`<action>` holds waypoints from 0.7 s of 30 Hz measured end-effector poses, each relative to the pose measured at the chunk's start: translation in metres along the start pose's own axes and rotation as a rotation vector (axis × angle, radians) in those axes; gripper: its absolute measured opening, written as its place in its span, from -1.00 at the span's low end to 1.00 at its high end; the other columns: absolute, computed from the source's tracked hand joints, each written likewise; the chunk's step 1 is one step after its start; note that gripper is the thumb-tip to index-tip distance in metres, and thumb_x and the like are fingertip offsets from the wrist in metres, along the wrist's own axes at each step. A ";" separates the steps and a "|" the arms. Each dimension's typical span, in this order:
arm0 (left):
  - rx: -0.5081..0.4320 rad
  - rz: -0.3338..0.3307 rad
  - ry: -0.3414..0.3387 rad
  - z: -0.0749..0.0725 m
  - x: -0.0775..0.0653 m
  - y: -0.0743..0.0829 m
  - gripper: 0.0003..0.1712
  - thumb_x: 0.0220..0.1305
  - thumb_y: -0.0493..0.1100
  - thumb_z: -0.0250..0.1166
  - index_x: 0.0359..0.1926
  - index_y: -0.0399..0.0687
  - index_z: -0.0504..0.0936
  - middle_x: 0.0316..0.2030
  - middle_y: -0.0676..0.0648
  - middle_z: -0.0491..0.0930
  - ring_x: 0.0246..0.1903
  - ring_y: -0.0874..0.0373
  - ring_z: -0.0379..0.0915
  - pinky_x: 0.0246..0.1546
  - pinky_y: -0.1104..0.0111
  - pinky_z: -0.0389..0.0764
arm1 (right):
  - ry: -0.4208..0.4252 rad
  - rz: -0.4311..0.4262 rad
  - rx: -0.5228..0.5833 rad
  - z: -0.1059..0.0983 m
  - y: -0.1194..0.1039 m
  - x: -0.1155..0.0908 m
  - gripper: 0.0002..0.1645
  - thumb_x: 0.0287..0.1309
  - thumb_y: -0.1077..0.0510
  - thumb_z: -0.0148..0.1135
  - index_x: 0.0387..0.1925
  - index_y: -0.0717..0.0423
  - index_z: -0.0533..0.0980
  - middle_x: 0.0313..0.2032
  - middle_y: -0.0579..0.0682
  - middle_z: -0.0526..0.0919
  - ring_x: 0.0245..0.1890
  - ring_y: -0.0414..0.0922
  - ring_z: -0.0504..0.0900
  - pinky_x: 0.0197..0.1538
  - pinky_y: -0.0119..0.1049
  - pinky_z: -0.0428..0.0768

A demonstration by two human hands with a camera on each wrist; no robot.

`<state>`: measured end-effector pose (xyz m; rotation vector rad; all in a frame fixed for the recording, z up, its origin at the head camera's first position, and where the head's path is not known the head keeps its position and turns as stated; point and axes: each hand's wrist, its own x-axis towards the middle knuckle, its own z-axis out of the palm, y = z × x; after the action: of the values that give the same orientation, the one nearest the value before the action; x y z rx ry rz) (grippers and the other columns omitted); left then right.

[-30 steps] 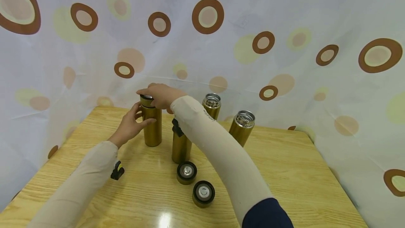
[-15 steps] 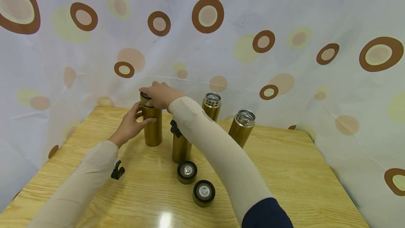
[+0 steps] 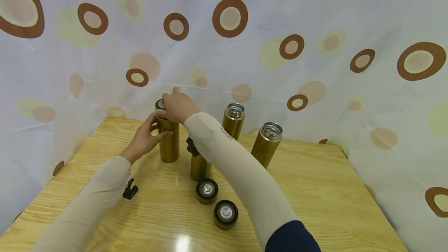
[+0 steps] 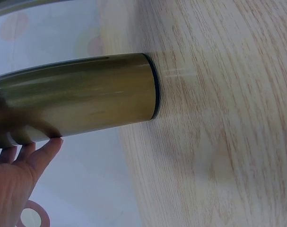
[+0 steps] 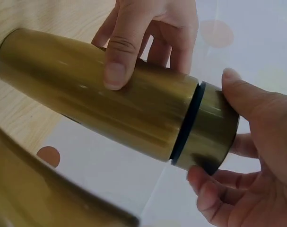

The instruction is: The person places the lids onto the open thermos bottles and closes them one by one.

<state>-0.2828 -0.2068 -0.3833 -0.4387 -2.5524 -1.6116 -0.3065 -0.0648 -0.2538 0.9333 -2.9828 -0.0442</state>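
Observation:
A gold vacuum flask (image 3: 169, 149) stands upright at the table's far left. My left hand (image 3: 144, 137) holds its body from the left, thumb on the near side and fingers around the back. My right hand (image 3: 180, 106) pinches the gold lid (image 5: 212, 127) on top, with the thumb on one side and curled fingertips on the other. A narrow dark ring shows between lid and body in the right wrist view. The left wrist view has the flask's base (image 4: 150, 87) on the wood, with left fingers along its wall.
Just right of the held flask stands another gold flask (image 3: 200, 169), its top hidden behind my right arm. Two lidless flasks (image 3: 233, 125) (image 3: 266, 145) stand farther right. Two loose lids (image 3: 206, 190) (image 3: 225, 214) lie inside-up on the wooden table (image 3: 315, 189). Patterned cloth (image 3: 196, 57) hangs behind.
My right hand has turned around the lid, and its wrist has shifted slightly left, uncovering more of the lid's top. My left hand and the flask body have stayed put.

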 end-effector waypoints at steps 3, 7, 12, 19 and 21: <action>-0.003 0.015 0.001 0.000 -0.001 0.000 -0.16 0.32 -0.13 0.25 0.48 0.04 -0.01 0.33 -0.30 0.18 0.33 -0.34 0.09 0.23 -0.07 0.36 | 0.050 0.046 0.018 0.003 -0.002 0.000 -0.31 0.27 -0.36 -0.01 0.05 0.13 0.48 -0.01 0.14 0.47 -0.20 -0.03 0.59 -0.18 -0.31 0.63; -0.004 0.014 0.001 -0.001 -0.002 0.002 -0.13 0.33 -0.14 0.24 0.50 0.10 -0.06 0.33 -0.30 0.18 0.33 -0.33 0.09 0.22 -0.08 0.36 | 0.080 0.095 0.026 0.004 -0.006 0.001 -0.29 0.23 -0.39 0.03 0.01 0.12 0.51 -0.05 0.13 0.50 -0.20 -0.03 0.60 -0.19 -0.30 0.67; 0.005 0.003 -0.008 -0.001 -0.001 0.004 -0.12 0.34 -0.11 0.23 0.51 0.11 -0.09 0.34 -0.30 0.17 0.34 -0.33 0.08 0.25 -0.07 0.33 | 0.102 0.127 0.026 0.004 -0.008 0.001 -0.28 0.21 -0.41 0.03 -0.01 0.12 0.52 -0.09 0.11 0.51 -0.19 -0.04 0.60 -0.21 -0.30 0.67; -0.002 -0.007 -0.025 -0.003 -0.002 0.005 -0.11 0.34 -0.08 0.23 0.51 0.12 -0.09 0.35 -0.29 0.15 0.36 -0.32 0.05 0.28 -0.06 0.30 | 0.121 0.161 -0.006 0.007 -0.008 -0.001 -0.22 0.18 -0.47 -0.01 0.05 0.09 0.49 -0.05 0.10 0.52 -0.13 -0.04 0.57 -0.13 -0.24 0.66; -0.006 -0.002 -0.023 -0.003 -0.002 0.004 -0.12 0.33 -0.09 0.24 0.50 0.09 -0.08 0.35 -0.29 0.14 0.36 -0.31 0.05 0.28 -0.06 0.29 | 0.094 0.155 -0.021 0.005 -0.007 -0.002 -0.19 0.18 -0.49 -0.04 0.11 0.05 0.47 0.00 0.09 0.51 -0.05 -0.01 0.55 -0.01 -0.16 0.61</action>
<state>-0.2794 -0.2081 -0.3788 -0.4574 -2.5663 -1.6249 -0.3013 -0.0696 -0.2594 0.6791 -2.9507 -0.0283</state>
